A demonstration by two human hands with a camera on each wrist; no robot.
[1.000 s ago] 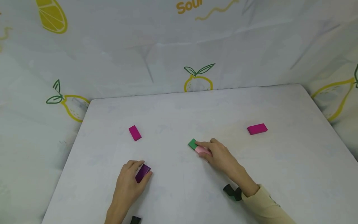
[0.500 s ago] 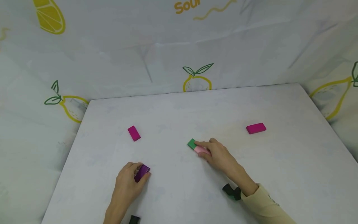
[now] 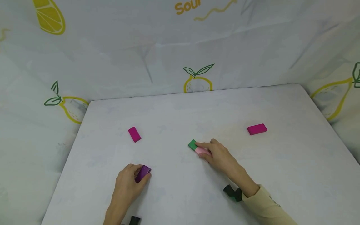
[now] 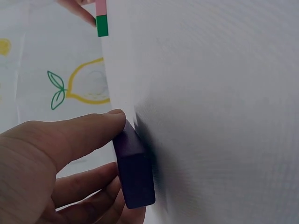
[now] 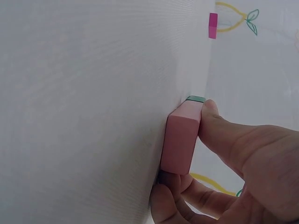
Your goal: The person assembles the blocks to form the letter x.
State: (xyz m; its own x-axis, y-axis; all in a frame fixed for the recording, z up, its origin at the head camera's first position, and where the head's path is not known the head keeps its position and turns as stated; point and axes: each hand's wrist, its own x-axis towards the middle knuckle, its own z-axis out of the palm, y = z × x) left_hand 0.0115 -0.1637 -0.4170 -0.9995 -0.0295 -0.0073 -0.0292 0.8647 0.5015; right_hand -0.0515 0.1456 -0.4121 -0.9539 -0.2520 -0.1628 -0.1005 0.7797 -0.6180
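Note:
A purple block [image 3: 142, 173] lies on the white table at the front left. My left hand [image 3: 127, 184] holds it, thumb on the right side and fingers on the left. In the left wrist view the thumb touches the edge of the purple block [image 4: 135, 175] near the tabletop. Near the table's middle, my right hand [image 3: 222, 157] grips a pink block [image 3: 203, 151] between thumb and fingers. A green block [image 3: 192, 144] adjoins its far-left end, in line with it; the index fingertip reaches over to the green part. The right wrist view shows the pink block [image 5: 180, 140] low on the tabletop.
One magenta block [image 3: 134, 134] lies at the back left of the table [image 3: 174, 118], another magenta block [image 3: 257, 129] at the back right. Dark wrist-worn pieces show beside both forearms. A lemon-print cloth [image 3: 112, 62] surrounds the back and sides.
The left fingers have come slightly closer around the purple block. My right hand and the pink and green blocks stay in place; the head view shifts a little.

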